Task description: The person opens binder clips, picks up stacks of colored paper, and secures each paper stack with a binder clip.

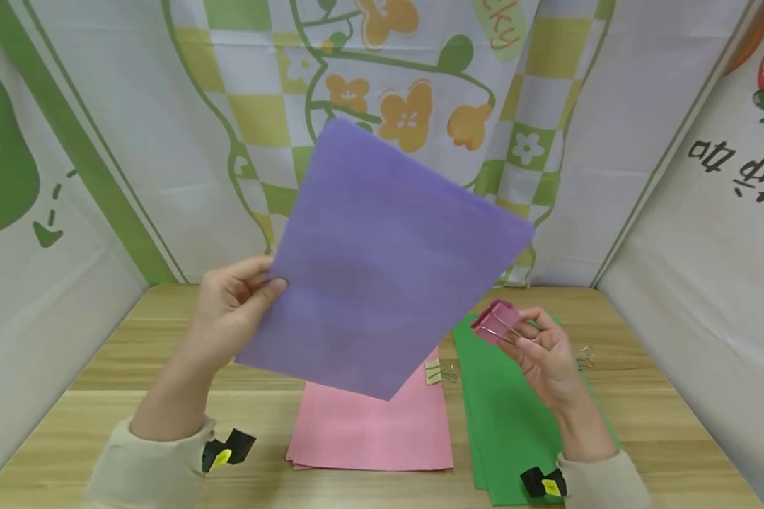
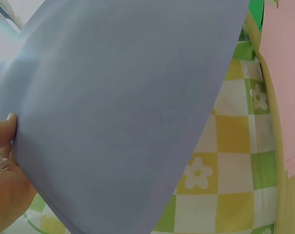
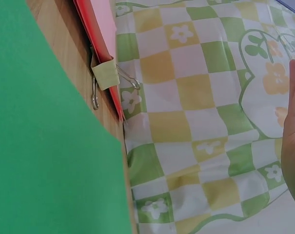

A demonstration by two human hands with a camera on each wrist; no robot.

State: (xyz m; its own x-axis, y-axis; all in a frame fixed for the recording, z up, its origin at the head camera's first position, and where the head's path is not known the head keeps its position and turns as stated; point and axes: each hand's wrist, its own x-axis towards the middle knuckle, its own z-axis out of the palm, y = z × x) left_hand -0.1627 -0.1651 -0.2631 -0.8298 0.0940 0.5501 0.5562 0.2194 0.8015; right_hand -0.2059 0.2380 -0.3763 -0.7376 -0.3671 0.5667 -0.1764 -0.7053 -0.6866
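My left hand pinches the left edge of purple paper between thumb and fingers. The paper is raised and tilted in front of me; how many sheets it has I cannot tell. In the left wrist view the purple paper fills most of the picture, with the thumb at its edge. Just off the paper's right side, my right hand holds a pink binder clip by its wire handle end. That clip is apart from the paper. Only part of the right hand shows in the right wrist view.
Pink sheets lie on the wooden table with a pale yellow binder clip on their right edge. Right of them are green sheets, with another clip's wire handles showing beside them. A patterned cloth hangs behind.
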